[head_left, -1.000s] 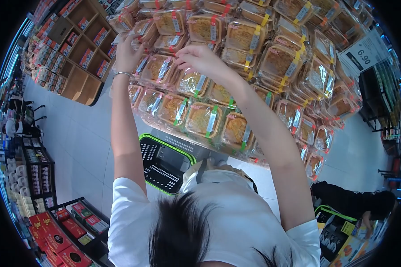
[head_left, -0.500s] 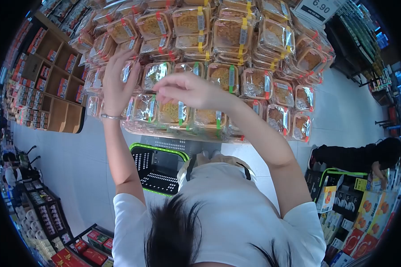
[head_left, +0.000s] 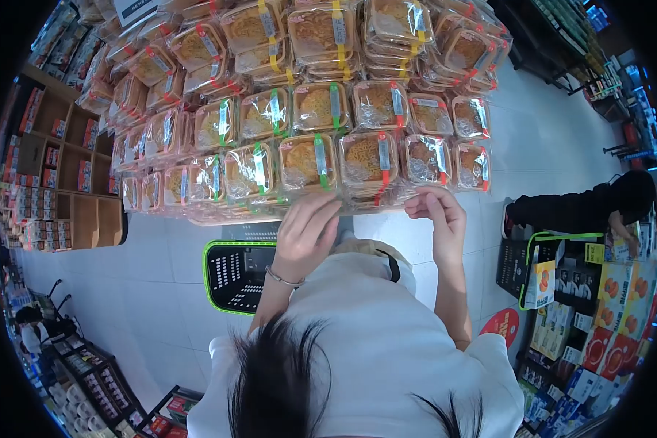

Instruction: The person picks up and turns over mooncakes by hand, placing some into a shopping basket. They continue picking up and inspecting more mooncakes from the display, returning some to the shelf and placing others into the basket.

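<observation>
My left hand (head_left: 308, 232), a thin bracelet at its wrist, is drawn back near my body just below the front edge of the display. Its fingers are stretched out and hold nothing. To the right, my right hand (head_left: 442, 219) is raised at the same edge with loosely bent fingers, nothing showing between them. Just beyond the hands, plastic-wrapped trays of a yellow-brown pastry-like food (head_left: 306, 162) are stacked in rows, with green, red or yellow label strips. The closest one to my right hand is a red-strip pack (head_left: 428, 158).
A black shopping basket with a green rim (head_left: 209, 271) is low at my left. Wooden shelving (head_left: 98, 219) stands farther left. On the right, a person in dark clothing (head_left: 569, 204) bends near another green-rimmed basket (head_left: 515, 263) and stacked boxes (head_left: 620, 292).
Both hands have come back from over the packs toward my body, uncrossing as the right hand moved right. The view has shifted, so the packs appear farther left.
</observation>
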### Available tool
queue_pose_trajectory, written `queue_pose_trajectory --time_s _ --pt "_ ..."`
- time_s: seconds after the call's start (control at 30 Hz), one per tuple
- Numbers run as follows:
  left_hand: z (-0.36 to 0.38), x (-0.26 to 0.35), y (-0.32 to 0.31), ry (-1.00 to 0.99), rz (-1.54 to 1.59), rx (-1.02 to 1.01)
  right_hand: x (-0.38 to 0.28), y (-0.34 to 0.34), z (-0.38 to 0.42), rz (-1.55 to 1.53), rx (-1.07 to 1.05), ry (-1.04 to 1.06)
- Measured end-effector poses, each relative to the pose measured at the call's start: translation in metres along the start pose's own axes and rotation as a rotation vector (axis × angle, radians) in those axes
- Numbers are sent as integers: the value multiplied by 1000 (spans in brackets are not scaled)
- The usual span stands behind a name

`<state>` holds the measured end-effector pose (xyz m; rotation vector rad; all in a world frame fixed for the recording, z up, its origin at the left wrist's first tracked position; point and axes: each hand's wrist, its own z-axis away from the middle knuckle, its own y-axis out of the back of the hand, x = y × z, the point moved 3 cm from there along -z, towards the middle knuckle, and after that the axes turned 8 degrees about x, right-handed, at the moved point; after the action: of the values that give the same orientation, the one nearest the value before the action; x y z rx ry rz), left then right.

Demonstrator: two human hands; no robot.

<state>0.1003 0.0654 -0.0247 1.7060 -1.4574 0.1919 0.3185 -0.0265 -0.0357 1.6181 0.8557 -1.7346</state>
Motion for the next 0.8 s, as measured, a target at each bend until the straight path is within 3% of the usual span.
queue_pose_trajectory --time_s 0.2,0.27,0.63,0.8 --pt "14 7 -16 -218 8 -262 16 9 -5 -20 76 -35" --pt "17 5 -18 -255 -17 -255 15 3 -6 -12 57 -42" --pt "20 -1 -28 215 328 -222 25 -31 -7 55 -132 -42" --pt "0 7 -45 198 417 -290 7 -24 -24 47 -81 -9"
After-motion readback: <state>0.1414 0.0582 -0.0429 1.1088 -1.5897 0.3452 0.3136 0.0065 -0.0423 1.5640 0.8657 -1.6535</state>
